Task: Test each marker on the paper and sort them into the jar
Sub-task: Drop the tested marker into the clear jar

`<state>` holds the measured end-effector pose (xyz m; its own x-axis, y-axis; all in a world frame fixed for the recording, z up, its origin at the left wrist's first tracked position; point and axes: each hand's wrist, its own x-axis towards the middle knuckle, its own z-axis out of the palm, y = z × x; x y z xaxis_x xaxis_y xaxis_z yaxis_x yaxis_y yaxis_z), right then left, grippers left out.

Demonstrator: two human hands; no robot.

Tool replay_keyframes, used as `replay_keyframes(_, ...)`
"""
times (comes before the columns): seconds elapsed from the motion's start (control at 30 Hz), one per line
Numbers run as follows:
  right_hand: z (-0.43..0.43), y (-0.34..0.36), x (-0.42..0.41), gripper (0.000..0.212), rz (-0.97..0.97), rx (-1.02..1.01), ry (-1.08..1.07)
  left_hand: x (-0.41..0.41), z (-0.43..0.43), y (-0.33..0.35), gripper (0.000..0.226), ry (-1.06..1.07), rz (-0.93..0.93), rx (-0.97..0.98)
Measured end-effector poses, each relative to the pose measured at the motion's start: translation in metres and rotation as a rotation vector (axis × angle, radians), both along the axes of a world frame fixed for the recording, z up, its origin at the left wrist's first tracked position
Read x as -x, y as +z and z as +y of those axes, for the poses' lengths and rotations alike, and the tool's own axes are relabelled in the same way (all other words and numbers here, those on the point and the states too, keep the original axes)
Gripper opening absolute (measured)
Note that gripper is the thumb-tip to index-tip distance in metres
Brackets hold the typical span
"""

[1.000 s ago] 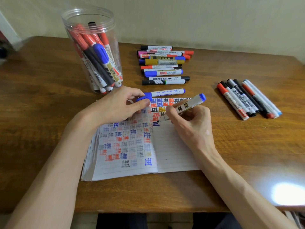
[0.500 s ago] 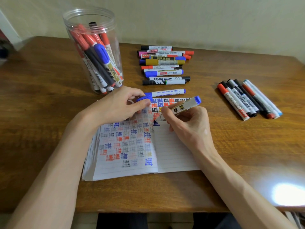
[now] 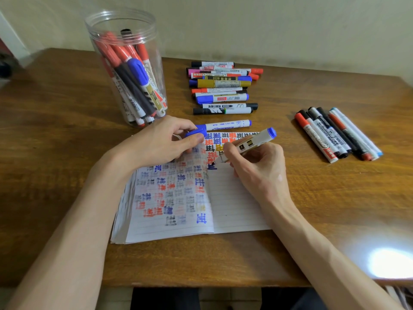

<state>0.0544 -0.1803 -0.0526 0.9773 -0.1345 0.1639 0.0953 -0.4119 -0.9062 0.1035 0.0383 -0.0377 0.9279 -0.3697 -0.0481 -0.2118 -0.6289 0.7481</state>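
Observation:
An open lined notebook [image 3: 232,204] lies at the table's front, its pages covered with coloured test marks. My right hand [image 3: 257,166] grips an uncapped blue-ended marker [image 3: 252,143], its tip down on the right page beside a fresh dark blue mark. My left hand [image 3: 161,144] rests on the notebook's top left and pinches a blue cap [image 3: 196,132]. A clear plastic jar [image 3: 129,68] stands at the back left with several red, black and blue markers inside.
A pile of several markers [image 3: 223,86] lies behind the notebook, and one blue marker [image 3: 225,125] lies just above the page. Another row of several markers [image 3: 335,134] sits at the right. A bright glare [image 3: 391,262] marks the wooden table [image 3: 55,142] at the front right.
My right hand has shifted the marker slightly while writing; a dark blue mark has grown on the right page. My left hand has stayed in place with the cap.

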Motion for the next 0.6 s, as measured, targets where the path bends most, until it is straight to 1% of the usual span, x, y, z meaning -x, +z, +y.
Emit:
replay_keyframes(0.23, 0.0003, 0.0001, 0.0012, 0.026, 0.018, 0.013, 0.015, -0.0004, -0.0004, -0.0005, 0.020, 0.011, 0.004, -0.004)
replay_keyframes(0.37, -0.0005, 0.0014, 0.0012, 0.027, 0.040, -0.025, -0.028, -0.0004, -0.0002, -0.0002, 0.020, 0.013, 0.005, -0.007)
replay_keyframes(0.6, -0.0003, 0.0015, 0.0017, 0.030, 0.023, -0.004, 0.007, -0.0005, -0.0001, 0.0007, 0.019, 0.014, 0.011, -0.001)
